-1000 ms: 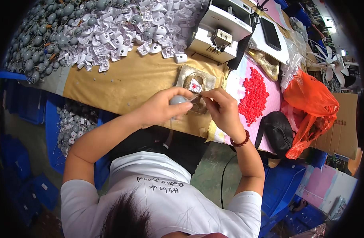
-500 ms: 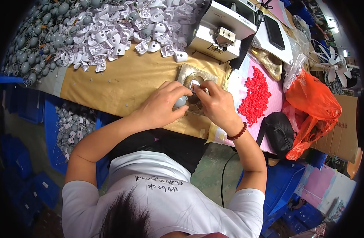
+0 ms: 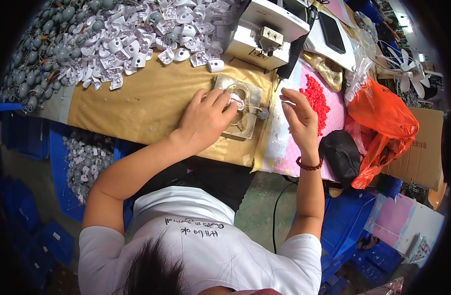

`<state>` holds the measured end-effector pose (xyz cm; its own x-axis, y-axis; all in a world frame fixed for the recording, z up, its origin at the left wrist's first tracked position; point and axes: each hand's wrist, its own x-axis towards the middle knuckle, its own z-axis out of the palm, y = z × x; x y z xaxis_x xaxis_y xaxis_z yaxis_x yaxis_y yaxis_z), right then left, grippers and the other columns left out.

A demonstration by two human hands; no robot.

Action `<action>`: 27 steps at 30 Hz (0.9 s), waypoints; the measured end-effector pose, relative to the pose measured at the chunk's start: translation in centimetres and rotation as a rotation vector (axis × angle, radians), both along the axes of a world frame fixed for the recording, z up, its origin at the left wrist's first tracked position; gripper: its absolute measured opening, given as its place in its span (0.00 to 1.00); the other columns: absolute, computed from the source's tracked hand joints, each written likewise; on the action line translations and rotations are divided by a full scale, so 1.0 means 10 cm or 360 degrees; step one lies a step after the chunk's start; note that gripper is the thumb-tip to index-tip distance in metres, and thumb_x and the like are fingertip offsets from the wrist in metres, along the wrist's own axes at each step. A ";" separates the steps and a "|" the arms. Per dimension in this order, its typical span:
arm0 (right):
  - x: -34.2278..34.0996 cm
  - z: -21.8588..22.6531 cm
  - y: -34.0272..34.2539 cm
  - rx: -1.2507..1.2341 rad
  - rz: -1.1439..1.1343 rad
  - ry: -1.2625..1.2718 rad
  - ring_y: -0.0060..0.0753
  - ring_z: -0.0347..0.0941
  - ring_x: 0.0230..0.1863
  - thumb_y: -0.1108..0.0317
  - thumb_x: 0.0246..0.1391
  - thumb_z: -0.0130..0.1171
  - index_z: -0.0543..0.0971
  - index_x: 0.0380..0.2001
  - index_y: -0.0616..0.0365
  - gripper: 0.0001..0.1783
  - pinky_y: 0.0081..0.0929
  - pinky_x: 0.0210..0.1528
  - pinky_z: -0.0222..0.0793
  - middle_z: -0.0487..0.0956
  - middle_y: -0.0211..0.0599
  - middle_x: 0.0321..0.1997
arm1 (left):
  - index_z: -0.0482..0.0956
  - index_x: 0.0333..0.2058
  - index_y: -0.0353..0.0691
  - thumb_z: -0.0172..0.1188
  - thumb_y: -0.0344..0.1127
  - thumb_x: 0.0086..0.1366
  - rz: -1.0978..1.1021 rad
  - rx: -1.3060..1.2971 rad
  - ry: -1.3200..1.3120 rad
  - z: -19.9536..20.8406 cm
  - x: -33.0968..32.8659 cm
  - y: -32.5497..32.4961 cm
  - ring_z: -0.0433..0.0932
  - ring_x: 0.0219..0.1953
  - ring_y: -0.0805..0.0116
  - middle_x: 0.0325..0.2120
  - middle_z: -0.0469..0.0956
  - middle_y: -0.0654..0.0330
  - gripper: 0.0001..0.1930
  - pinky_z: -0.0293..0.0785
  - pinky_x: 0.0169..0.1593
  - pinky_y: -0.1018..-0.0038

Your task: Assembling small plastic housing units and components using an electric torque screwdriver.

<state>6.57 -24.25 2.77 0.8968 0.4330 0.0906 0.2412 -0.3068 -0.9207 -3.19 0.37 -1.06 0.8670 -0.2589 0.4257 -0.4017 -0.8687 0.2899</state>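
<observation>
A square metal fixture (image 3: 255, 93) with a rounded recess lies on the table in front of me. In its recess sits a small white plastic part (image 3: 236, 102). My left hand (image 3: 205, 120) reaches over the fixture's left side, thumb and fingertips closed at the edge of that part; the palm hides what lies beneath. A small grey ball (image 3: 262, 113) rests by the fixture's right edge, a thin wire running from it toward the recess. Raised to the right of the fixture, my right hand (image 3: 301, 118) has thumb and fingers apart, close to the pile of red pieces (image 3: 316, 101).
White plastic housings (image 3: 132, 49) are heaped at the back, with grey balls on wires (image 3: 31, 73) at far left. A boxy machine (image 3: 264, 44) stands behind the fixture. On the right are a phone (image 3: 332, 32), a black pouch (image 3: 341, 155) and an orange bag (image 3: 383, 118).
My right hand has left the fixture and moved right toward the red pieces. The grey ball, formerly by my left hand, now lies at the fixture's right edge.
</observation>
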 end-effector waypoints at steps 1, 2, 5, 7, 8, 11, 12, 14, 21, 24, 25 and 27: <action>-0.01 -0.02 -0.07 -0.0128 0.0092 -0.0098 0.38 0.75 0.57 0.78 0.54 0.62 0.77 0.52 0.60 0.21 0.32 0.57 0.71 0.77 0.44 0.57 | 0.79 0.46 0.39 0.63 0.27 0.51 -0.0018 -0.0015 0.0055 0.02 0.01 0.01 0.73 0.51 0.58 0.44 0.76 0.56 0.20 0.68 0.54 0.62; -0.04 -0.06 -0.13 -0.0257 0.0186 -0.0196 0.38 0.74 0.58 0.77 0.54 0.63 0.76 0.54 0.60 0.23 0.34 0.60 0.70 0.75 0.44 0.60 | 0.79 0.46 0.40 0.63 0.27 0.51 -0.0023 -0.0027 0.0070 0.02 0.02 0.01 0.74 0.51 0.58 0.44 0.76 0.57 0.20 0.68 0.53 0.62; -0.25 -0.20 0.00 -0.0532 0.0321 -0.0406 0.46 0.72 0.60 0.76 0.50 0.66 0.74 0.51 0.59 0.23 0.36 0.60 0.68 0.76 0.48 0.57 | 0.80 0.46 0.41 0.62 0.27 0.52 -0.0065 -0.0060 0.0099 0.01 0.05 0.02 0.75 0.49 0.59 0.42 0.76 0.58 0.19 0.69 0.51 0.63; -0.26 -0.34 0.07 -0.0586 0.0182 -0.0458 0.44 0.75 0.52 0.78 0.51 0.65 0.73 0.48 0.59 0.20 0.34 0.55 0.71 0.77 0.46 0.52 | 0.80 0.45 0.41 0.62 0.27 0.53 -0.0073 -0.0071 0.0088 0.03 0.05 0.05 0.76 0.48 0.59 0.41 0.76 0.58 0.18 0.70 0.49 0.64; -0.25 -0.39 0.08 -0.0590 0.0072 -0.0377 0.41 0.76 0.49 0.79 0.51 0.64 0.73 0.47 0.60 0.18 0.33 0.52 0.72 0.77 0.44 0.49 | 0.80 0.45 0.42 0.62 0.27 0.53 -0.0077 -0.0086 0.0077 0.03 0.04 0.05 0.76 0.48 0.59 0.41 0.77 0.58 0.18 0.70 0.49 0.64; -0.19 -0.60 0.11 0.0088 -0.0193 0.0034 0.31 0.75 0.40 0.81 0.53 0.61 0.73 0.44 0.60 0.15 0.28 0.46 0.73 0.77 0.37 0.45 | 0.80 0.42 0.41 0.59 0.28 0.54 -0.0091 -0.0113 0.0003 0.01 0.07 0.05 0.76 0.47 0.60 0.39 0.76 0.59 0.15 0.70 0.48 0.65; -0.18 -0.58 0.16 0.0425 -0.0256 0.0208 0.28 0.74 0.37 0.81 0.54 0.60 0.73 0.43 0.60 0.14 0.27 0.44 0.73 0.76 0.34 0.43 | 0.79 0.40 0.40 0.58 0.28 0.54 -0.0088 -0.0116 -0.0030 0.00 0.07 0.04 0.75 0.46 0.61 0.38 0.76 0.59 0.13 0.69 0.47 0.65; -0.13 -0.48 0.20 0.0773 -0.0275 0.0553 0.24 0.74 0.37 0.83 0.55 0.58 0.74 0.43 0.60 0.13 0.23 0.43 0.72 0.76 0.32 0.44 | 0.78 0.38 0.39 0.56 0.29 0.55 -0.0080 -0.0113 -0.0053 0.00 0.07 0.05 0.75 0.46 0.61 0.37 0.75 0.59 0.11 0.69 0.47 0.66; -0.01 -0.27 0.41 0.1280 -0.0091 0.1243 0.25 0.75 0.35 0.76 0.57 0.64 0.75 0.47 0.57 0.15 0.22 0.34 0.72 0.77 0.31 0.37 | 0.81 0.44 0.41 0.61 0.27 0.54 -0.0087 -0.0120 0.0071 0.03 0.06 0.06 0.77 0.48 0.59 0.39 0.77 0.58 0.16 0.71 0.49 0.64; 0.10 -0.36 0.33 0.1104 -0.0033 0.1178 0.26 0.76 0.36 0.75 0.58 0.63 0.75 0.49 0.58 0.16 0.20 0.31 0.71 0.77 0.32 0.37 | 0.81 0.43 0.41 0.61 0.27 0.54 -0.0099 -0.0135 0.0060 0.04 0.07 0.06 0.77 0.48 0.59 0.40 0.77 0.58 0.16 0.71 0.49 0.64; 0.11 -0.34 0.35 0.1084 -0.0040 0.1158 0.26 0.76 0.36 0.75 0.58 0.63 0.75 0.50 0.58 0.17 0.20 0.31 0.71 0.78 0.33 0.37 | 0.81 0.43 0.41 0.61 0.27 0.54 -0.0100 -0.0140 0.0050 0.03 0.07 0.06 0.77 0.48 0.59 0.40 0.77 0.58 0.15 0.71 0.49 0.64; 0.09 -0.27 0.46 0.1161 -0.0131 0.1116 0.26 0.77 0.35 0.75 0.58 0.62 0.74 0.52 0.59 0.18 0.19 0.30 0.72 0.78 0.36 0.38 | 0.81 0.43 0.41 0.61 0.27 0.54 -0.0093 -0.0139 0.0062 0.02 0.06 0.06 0.76 0.48 0.59 0.41 0.77 0.58 0.16 0.71 0.49 0.64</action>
<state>7.50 -19.67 0.07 0.8740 0.4166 -0.2499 -0.4218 0.3956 -0.8158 -2.56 0.99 -0.82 0.8679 -0.2731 0.4150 -0.4380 -0.8147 0.3800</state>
